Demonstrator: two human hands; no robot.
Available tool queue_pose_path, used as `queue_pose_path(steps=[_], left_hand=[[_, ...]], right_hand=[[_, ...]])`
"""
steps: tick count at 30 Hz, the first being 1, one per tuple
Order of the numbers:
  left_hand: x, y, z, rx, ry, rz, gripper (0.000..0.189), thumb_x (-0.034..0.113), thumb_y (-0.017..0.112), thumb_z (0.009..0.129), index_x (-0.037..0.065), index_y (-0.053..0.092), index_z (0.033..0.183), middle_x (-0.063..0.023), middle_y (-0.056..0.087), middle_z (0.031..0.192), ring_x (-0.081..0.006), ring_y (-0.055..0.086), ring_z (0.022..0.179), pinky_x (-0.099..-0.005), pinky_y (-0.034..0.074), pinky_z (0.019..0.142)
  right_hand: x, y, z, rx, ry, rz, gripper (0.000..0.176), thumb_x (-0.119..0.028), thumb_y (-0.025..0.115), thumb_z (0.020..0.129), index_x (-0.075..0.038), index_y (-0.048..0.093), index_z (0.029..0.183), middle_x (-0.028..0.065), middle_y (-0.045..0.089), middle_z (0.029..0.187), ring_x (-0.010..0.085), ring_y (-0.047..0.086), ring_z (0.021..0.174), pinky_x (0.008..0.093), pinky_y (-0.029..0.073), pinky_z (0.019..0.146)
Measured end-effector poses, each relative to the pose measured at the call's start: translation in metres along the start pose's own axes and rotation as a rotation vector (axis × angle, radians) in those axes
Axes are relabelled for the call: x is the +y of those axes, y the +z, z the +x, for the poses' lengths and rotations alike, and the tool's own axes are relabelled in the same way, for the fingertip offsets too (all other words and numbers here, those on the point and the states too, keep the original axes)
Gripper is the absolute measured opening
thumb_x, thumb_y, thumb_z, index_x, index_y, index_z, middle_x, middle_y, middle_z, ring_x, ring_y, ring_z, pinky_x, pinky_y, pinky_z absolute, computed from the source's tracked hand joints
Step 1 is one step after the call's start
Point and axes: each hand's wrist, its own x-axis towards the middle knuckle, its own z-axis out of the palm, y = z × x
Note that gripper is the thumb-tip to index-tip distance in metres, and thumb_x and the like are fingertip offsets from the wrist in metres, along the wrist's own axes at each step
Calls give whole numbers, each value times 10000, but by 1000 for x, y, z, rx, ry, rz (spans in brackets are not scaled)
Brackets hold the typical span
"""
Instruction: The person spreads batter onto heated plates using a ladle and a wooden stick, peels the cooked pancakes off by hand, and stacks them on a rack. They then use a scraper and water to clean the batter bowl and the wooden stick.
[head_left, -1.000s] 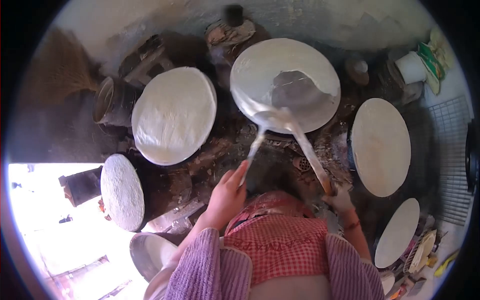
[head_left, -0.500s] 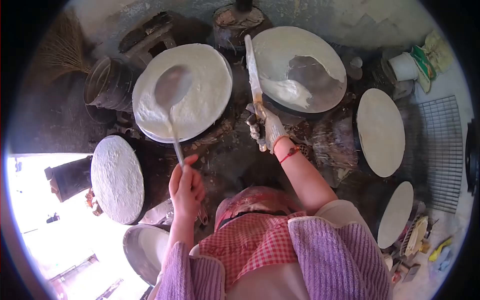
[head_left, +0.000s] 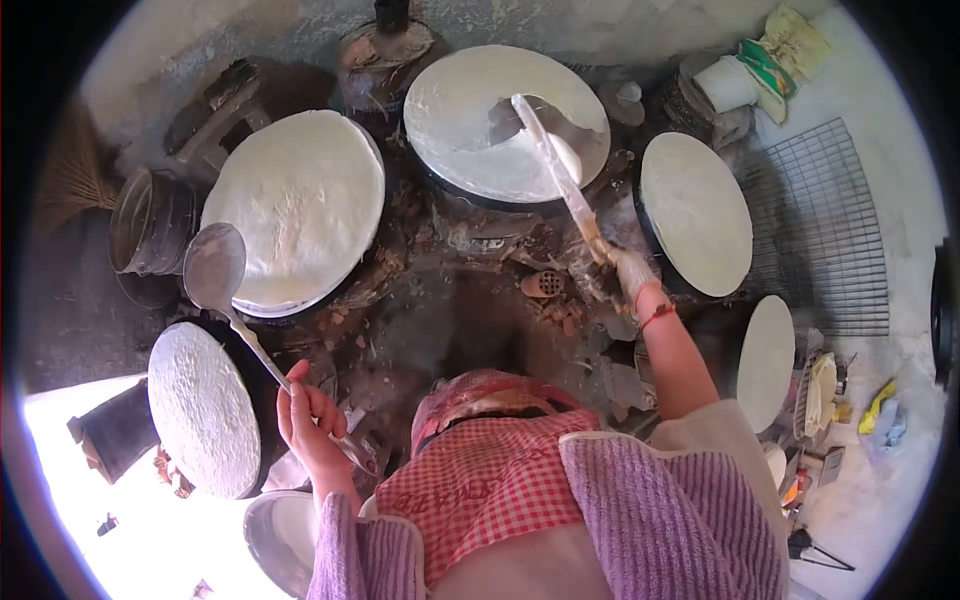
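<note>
My left hand point(head_left: 312, 425) grips the long handle of a metal ladle point(head_left: 214, 266), whose bowl overlaps the left edge of a batter-covered round griddle point(head_left: 295, 210). In my right hand point(head_left: 628, 278), which wears a stained glove, is a flat wooden spatula point(head_left: 550, 160) coated with white batter. Its blade slants across the right part of the far griddle point(head_left: 470, 120). Wet batter there surrounds a bare dark patch, and a thick white heap shows beside the blade.
Pale rounds cover the lower left griddle point(head_left: 203, 410), the right griddle point(head_left: 695, 215) and a farther right one point(head_left: 767, 365). A metal basin point(head_left: 258, 535) with white contents stands low on the left. A wire rack point(head_left: 820, 230) lies at right; a metal bucket point(head_left: 150, 220) stands at left.
The ladle has moved left and down, away from the middle of the left griddle. The spatula has swung over the far griddle's batter, and its bare patch is smaller. The whole view has shifted.
</note>
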Motion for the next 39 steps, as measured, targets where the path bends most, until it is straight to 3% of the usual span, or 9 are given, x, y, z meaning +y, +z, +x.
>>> queue_pose_path(steps=[5, 10, 15, 22, 29, 32, 35, 37, 39], left_hand=[[-11, 35, -17, -64, -12, -20, 282, 220, 446, 1020, 22, 543, 1196, 56, 319, 638, -31, 265, 464, -206, 225, 391], [-20, 65, -37, -118, -52, -66, 272, 198, 450, 1017, 25, 545, 1205, 54, 319, 631, -34, 270, 461, -208, 228, 391], [-33, 89, -50, -81, -71, 25, 279, 214, 462, 1015, 24, 538, 1205, 56, 302, 616, -39, 269, 446, -215, 231, 383], [-47, 108, -58, -117, -148, -15, 274, 221, 463, 1015, 41, 542, 1206, 55, 305, 630, -38, 272, 461, -209, 232, 392], [-24, 78, -68, -32, -81, 9, 269, 229, 462, 1016, 39, 546, 1186, 57, 297, 629, -34, 268, 462, -214, 234, 393], [-31, 60, -60, -4, -56, 11, 267, 230, 461, 1017, 43, 539, 1191, 57, 298, 628, -35, 271, 462, -215, 235, 397], [-31, 48, -45, -23, -101, -22, 264, 231, 459, 1018, 53, 536, 1197, 58, 301, 630, -37, 274, 461, -215, 237, 405], [-26, 38, -38, -18, -92, -20, 257, 229, 461, 1016, 60, 536, 1194, 58, 302, 631, -38, 277, 461, -215, 238, 409], [-17, 25, -37, 2, -57, -6, 255, 226, 460, 1015, 59, 537, 1192, 58, 304, 631, -37, 278, 461, -215, 238, 409]], right_hand=[[-18, -38, 86, 189, -162, -189, 346, -412, 603, 930, -83, 642, 1029, 65, 635, 704, 148, 566, 468, 311, 469, 432], [41, -26, 6, 338, -817, -1037, 547, -489, 551, 898, 9, 622, 1114, 287, 661, 951, 427, 641, 934, 456, 496, 812], [5, -55, 21, 99, -209, -211, 353, -422, 548, 939, -77, 590, 878, 6, 551, 605, 135, 525, 423, 306, 396, 347], [-97, -14, 82, -78, -17, -124, 479, -553, 601, 884, -79, 666, 892, 65, 657, 777, 112, 636, 653, 272, 473, 490], [-55, -42, 62, -96, -578, 19, 431, -320, 679, 898, -93, 577, 1249, 25, 637, 942, 108, 609, 662, 248, 471, 509], [-32, 10, 14, 51, -278, -46, 554, -209, 669, 895, -138, 464, 1405, 23, 647, 968, 114, 628, 848, 226, 509, 634], [-12, 51, 67, 30, -911, -242, 520, -218, 656, 902, -155, 478, 1387, 23, 632, 813, 103, 584, 588, 235, 438, 446], [-49, 68, 8, -120, -393, -25, 467, -237, 635, 917, -131, 508, 1354, 14, 602, 720, 95, 506, 455, 235, 345, 356], [-47, 35, 27, -17, -547, -39, 455, -245, 621, 927, -91, 513, 1342, 6, 602, 716, 72, 497, 463, 208, 331, 367]])
